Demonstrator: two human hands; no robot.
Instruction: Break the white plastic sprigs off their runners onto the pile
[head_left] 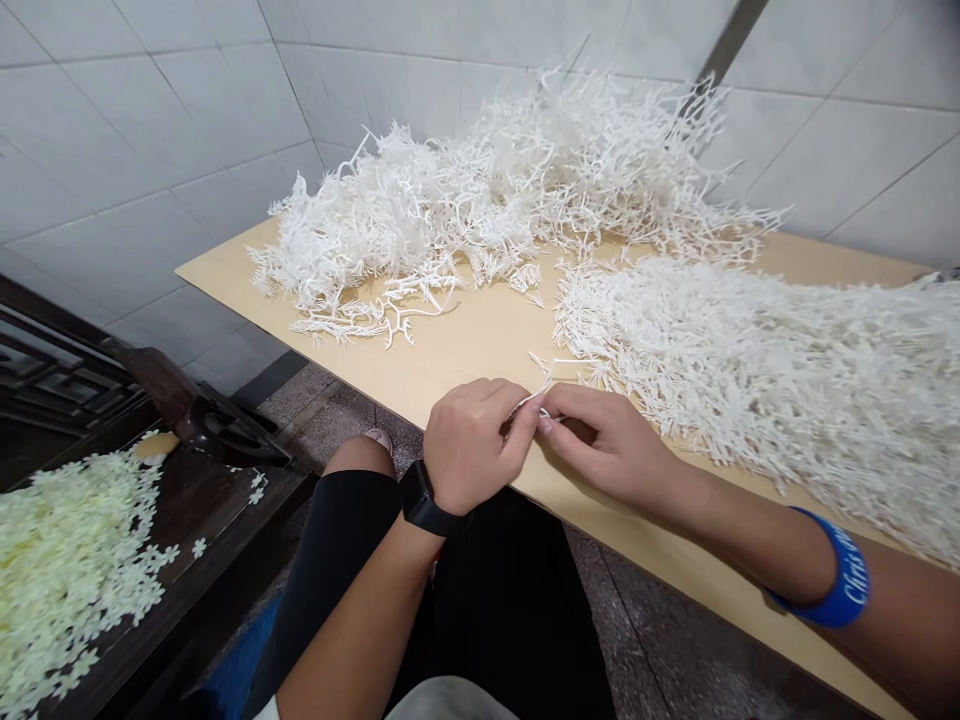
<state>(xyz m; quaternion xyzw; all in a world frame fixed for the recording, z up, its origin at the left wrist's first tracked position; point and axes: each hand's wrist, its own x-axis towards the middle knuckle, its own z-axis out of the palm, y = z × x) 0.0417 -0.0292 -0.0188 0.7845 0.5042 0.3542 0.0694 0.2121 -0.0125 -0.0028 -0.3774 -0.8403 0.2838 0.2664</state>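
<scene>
My left hand (476, 440), with a black watch at the wrist, pinches a thin white plastic stem (547, 383) near the front edge of the tan board (480, 345). Opposite it, my right hand (609, 440) pinches the same white piece between thumb and forefinger. The fingertips of both hands nearly meet, and much of the piece is hidden by them. A tangled heap of white branched pieces (480, 190) lies beyond my hands. To the right, another pile of white branched pieces (750, 360) spreads over the board.
At the lower left, pale yellow-green small flowers (75, 560) are heaped on a dark wooden surface (202, 500). A tiled wall (150, 130) stands behind the board. My knees in black cloth are below the board's front edge.
</scene>
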